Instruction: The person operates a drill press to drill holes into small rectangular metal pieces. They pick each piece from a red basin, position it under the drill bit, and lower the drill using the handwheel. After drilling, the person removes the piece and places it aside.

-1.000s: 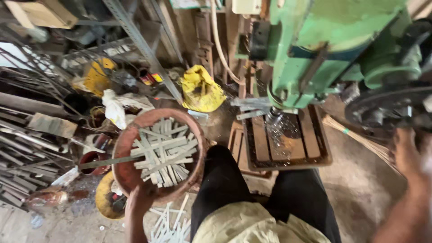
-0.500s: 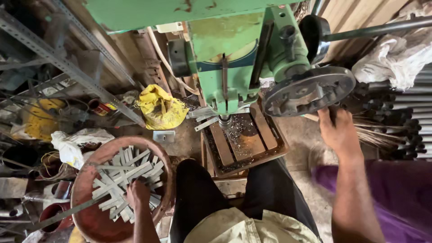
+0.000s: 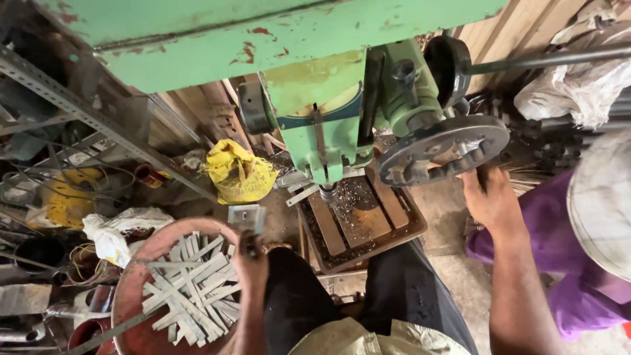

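Note:
My left hand (image 3: 250,263) is shut on a small flat grey metal piece (image 3: 246,217), lifted just above the rim of a round reddish basin (image 3: 135,276) full of several similar flat metal strips (image 3: 194,289). My right hand (image 3: 491,200) grips the underside of the dark round handwheel (image 3: 444,150) on a green drill press (image 3: 328,125). Below the drill bit (image 3: 327,192) lies the rusty slotted machine table (image 3: 358,223), strewn with metal shavings. My dark-trousered legs fill the bottom centre.
A person in purple with a pale cap (image 3: 601,204) crouches at the right. A yellow bag (image 3: 240,172) lies behind the basin. Perforated angle bars (image 3: 98,118), white rags (image 3: 121,230), wires and scrap crowd the left. Metal rods (image 3: 565,141) lie at the right.
My left hand has lifted from among the strips in the basin with one metal piece. My right hand has gone up from below the handwheel to take hold of it. The view has tilted up.

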